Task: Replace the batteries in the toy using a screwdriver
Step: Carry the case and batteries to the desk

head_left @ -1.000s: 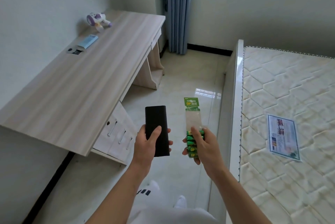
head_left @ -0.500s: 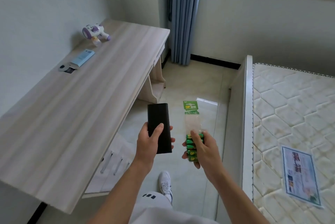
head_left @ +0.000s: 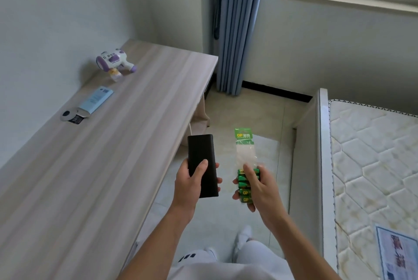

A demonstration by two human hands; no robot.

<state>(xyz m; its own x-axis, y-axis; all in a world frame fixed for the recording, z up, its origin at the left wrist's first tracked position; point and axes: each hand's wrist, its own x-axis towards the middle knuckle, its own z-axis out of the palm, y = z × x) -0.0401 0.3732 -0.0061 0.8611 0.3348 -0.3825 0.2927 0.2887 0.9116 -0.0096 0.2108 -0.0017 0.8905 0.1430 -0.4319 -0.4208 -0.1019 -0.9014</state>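
Pale wood-grain surface (head_left: 101,177) lines the left wall, and the white-and-purple plastic toy blaster (head_left: 115,63) lies far up it, ahead-left of both hands. The nearer left hand (head_left: 187,187) grips a flat black rectangular case (head_left: 201,155), long axis pointing away. The right hand (head_left: 262,191) grips a green battery pack (head_left: 245,153).

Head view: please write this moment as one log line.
left hand holds black case | right hand holds battery pack | toy on desk

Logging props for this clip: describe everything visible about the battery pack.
The battery pack is a clear plastic sleeve with a green header card marked GP. Its upper part looks empty; green batteries lie stacked crosswise at the bottom. It stands upright in mid-air, gripped low by the right hand, thumb across the front.
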